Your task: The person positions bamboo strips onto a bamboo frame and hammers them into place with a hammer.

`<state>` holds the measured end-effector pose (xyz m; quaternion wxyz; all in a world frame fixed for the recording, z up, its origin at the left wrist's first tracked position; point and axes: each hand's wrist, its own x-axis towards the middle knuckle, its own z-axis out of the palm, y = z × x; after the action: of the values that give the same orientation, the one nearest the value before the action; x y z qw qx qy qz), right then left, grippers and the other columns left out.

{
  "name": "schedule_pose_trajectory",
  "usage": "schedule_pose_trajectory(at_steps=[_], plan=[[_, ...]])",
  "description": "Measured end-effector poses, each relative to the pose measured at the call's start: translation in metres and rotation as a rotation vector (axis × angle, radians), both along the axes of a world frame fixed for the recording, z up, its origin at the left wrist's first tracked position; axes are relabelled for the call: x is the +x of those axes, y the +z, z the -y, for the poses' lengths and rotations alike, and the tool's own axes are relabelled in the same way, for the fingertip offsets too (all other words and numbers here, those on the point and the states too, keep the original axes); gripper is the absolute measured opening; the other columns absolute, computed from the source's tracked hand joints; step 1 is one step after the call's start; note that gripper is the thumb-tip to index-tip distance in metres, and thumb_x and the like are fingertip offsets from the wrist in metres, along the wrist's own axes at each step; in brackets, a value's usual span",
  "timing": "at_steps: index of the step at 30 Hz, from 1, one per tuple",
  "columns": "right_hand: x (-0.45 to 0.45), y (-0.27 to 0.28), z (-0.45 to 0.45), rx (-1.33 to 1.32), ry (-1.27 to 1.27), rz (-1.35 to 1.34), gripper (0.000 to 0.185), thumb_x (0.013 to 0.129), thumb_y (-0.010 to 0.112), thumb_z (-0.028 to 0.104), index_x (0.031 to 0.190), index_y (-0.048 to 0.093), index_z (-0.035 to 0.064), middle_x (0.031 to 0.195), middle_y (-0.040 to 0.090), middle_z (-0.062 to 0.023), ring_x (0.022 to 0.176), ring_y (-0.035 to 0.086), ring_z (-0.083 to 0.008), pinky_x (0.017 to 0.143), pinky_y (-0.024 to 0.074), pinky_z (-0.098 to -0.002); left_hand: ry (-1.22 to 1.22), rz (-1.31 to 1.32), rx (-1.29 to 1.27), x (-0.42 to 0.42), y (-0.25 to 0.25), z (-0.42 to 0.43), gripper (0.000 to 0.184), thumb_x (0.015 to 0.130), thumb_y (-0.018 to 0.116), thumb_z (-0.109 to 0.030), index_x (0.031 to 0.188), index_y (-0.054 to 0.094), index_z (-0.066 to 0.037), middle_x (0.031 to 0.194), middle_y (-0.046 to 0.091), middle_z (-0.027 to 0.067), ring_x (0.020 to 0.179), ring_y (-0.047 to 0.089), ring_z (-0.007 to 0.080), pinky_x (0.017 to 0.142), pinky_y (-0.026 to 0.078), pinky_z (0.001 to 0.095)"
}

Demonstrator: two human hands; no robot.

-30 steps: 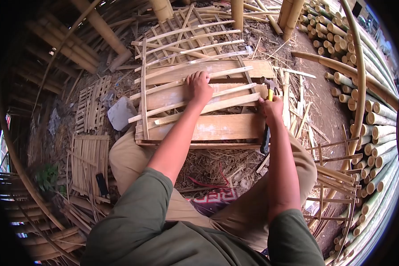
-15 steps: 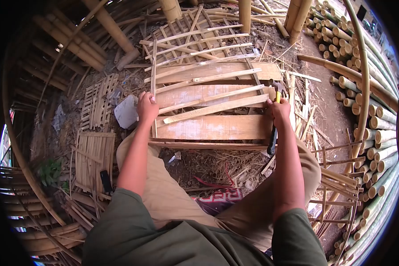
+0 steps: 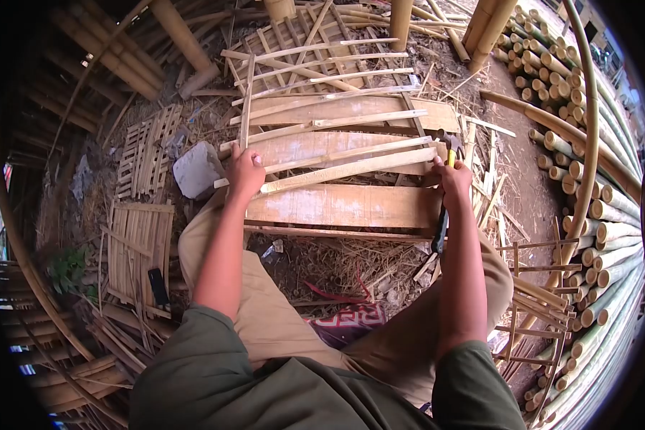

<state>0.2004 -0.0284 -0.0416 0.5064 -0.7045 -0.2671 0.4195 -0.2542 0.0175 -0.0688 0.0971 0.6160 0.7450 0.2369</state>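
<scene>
A ladder-like frame of thin wooden slats lies over wide planks (image 3: 337, 206) in front of me. My left hand (image 3: 245, 174) is closed at the frame's left side strip (image 3: 246, 107), around the end of a slat (image 3: 322, 156). In my right hand (image 3: 453, 179) is a claw hammer (image 3: 441, 233), head up and black grip hanging down. The fingertips of that hand also touch the right end of the nearest, thicker slat (image 3: 358, 170). This slat slants up to the right across the planks.
Cut bamboo poles (image 3: 602, 254) are stacked along the right. At left are a pale block (image 3: 198, 170), slatted panels (image 3: 142, 244) and a dark phone (image 3: 158, 287). Bamboo posts (image 3: 401, 25) stand behind the frame. Shavings and scraps litter the ground.
My left hand has come slightly lower and now covers the slat ends at the side strip. The nearest slat has shifted a little left and up. The hammer stays in my right hand.
</scene>
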Motion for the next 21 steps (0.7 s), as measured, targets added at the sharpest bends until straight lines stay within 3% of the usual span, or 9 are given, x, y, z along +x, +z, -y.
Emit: schedule_pose_trajectory(at_steps=[11,13,14,16,17,21], plan=[[-0.003,0.003,0.001,0.021,-0.020,0.019,0.021,0.084,0.077,0.021,0.082,0.062,0.0064,0.068,0.065,-0.0032,0.044,0.045,-0.0075,0.039,0.0322,-0.0241,0.002,-0.061,-0.019,-0.002,-0.002,-0.001,0.018,0.090,0.058,-0.016,0.105,0.066,-0.010,0.154,0.028,0.0279,0.135,0.041,0.0412,0.109,0.036,0.0466],[-0.004,0.005,0.002,0.022,-0.016,-0.004,0.020,0.084,0.077,0.020,0.083,0.062,0.0064,0.068,0.065,-0.0034,0.044,0.045,-0.0076,0.039,0.0322,-0.0238,-0.018,0.113,0.011,-0.009,-0.004,-0.001,0.019,0.092,0.059,-0.018,0.107,0.066,-0.008,0.144,0.047,0.0227,0.124,0.055,0.0334,0.102,0.041,0.0406],[-0.004,0.006,0.002,0.024,-0.012,-0.024,0.020,0.084,0.077,0.020,0.083,0.062,0.0064,0.069,0.065,-0.0035,0.044,0.045,-0.0076,0.039,0.0321,-0.0236,-0.012,0.110,0.013,-0.018,-0.001,-0.002,0.019,0.092,0.059,-0.018,0.107,0.066,-0.008,0.144,0.047,0.0227,0.124,0.055,0.0334,0.102,0.041,0.0406],[-0.002,0.004,0.001,0.030,-0.003,-0.011,0.020,0.083,0.077,0.021,0.085,0.063,0.0062,0.071,0.066,-0.0041,0.044,0.046,-0.0077,0.039,0.0322,-0.0233,0.143,0.698,-0.120,-0.026,0.037,0.003,0.022,0.097,0.057,-0.019,0.111,0.064,-0.003,0.121,0.065,0.0128,0.105,0.062,0.0200,0.093,0.045,0.0323],[-0.003,0.004,0.002,0.037,-0.004,-0.035,0.020,0.083,0.077,0.021,0.085,0.063,0.0061,0.072,0.066,-0.0041,0.045,0.046,-0.0076,0.039,0.0322,-0.0233,0.168,0.793,-0.012,-0.027,0.054,0.010,0.024,0.100,0.055,-0.019,0.112,0.062,0.000,0.101,0.067,0.0053,0.094,0.058,0.0113,0.087,0.044,0.0274],[-0.003,0.006,0.004,0.046,0.013,-0.052,0.022,0.083,0.077,0.023,0.087,0.063,0.0060,0.075,0.067,-0.0036,0.048,0.048,-0.0073,0.041,0.0324,-0.0231,0.091,0.596,-0.055,-0.066,0.084,0.023,0.020,0.098,0.054,-0.015,0.109,0.062,0.000,0.103,0.068,0.0062,0.095,0.060,0.0127,0.087,0.045,0.0282]])
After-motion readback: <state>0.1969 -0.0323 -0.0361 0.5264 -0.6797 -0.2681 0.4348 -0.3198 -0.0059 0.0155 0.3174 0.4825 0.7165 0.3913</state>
